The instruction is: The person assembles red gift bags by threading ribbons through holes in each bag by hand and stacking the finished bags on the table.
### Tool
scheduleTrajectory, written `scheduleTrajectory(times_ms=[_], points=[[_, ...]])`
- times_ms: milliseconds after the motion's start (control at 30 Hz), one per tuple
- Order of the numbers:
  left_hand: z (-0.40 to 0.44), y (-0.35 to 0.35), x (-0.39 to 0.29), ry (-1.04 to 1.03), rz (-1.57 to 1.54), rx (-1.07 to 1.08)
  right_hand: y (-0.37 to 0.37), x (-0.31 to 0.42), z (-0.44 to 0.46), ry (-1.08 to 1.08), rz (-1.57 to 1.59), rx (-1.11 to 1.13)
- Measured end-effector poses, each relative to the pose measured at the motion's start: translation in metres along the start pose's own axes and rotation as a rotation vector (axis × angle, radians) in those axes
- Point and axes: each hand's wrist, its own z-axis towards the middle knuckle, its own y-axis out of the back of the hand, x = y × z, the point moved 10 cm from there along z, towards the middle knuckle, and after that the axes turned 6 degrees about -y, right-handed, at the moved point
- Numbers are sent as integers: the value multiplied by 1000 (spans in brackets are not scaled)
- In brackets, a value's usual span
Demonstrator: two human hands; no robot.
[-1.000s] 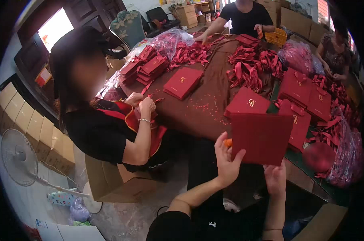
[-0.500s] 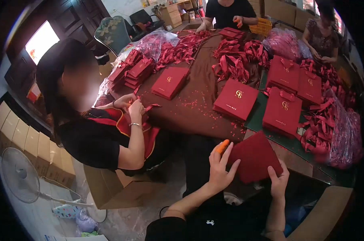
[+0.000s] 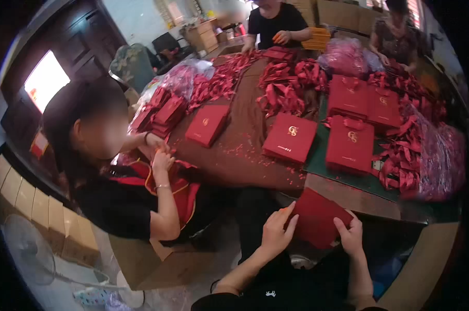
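Observation:
A plain dark-red paper bag is held over my lap, close to the table's front edge. My left hand grips its left edge, and something orange covers a fingertip there, like a finger cot. On the opposite edge, my right hand pinches the bag with the thumb in front and the other fingers mostly hidden behind. Nearest beyond it on the table lie a stack of red gift bags with gold lettering and an upright-printed red bag with a ribbon handle.
Red ribbons and plastic-wrapped bundles heap up on the right. A co-worker sits at my left, handling ribbon; two more people work at the far side. Cardboard boxes and a fan stand at the left.
The fingers of my left hand have drawn closer together at the bag's edge. The bag has tilted slightly between my hands, and the head view has shifted.

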Motion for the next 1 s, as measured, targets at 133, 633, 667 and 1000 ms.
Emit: scheduleTrajectory(times_ms=[133, 633, 667, 1000], points=[[-4, -8, -3, -86, 80, -27, 6, -13, 2, -49, -68, 12], [-26, -68, 26, 252, -384, 152, 58, -22, -10, 30, -209, -129], [-27, -69, 26, 255, -397, 165, 59, -27, -9, 30, -213, -135], [5, -107, -11, 154, -464, 354, 63, 16, -19, 163, -511, -198]])
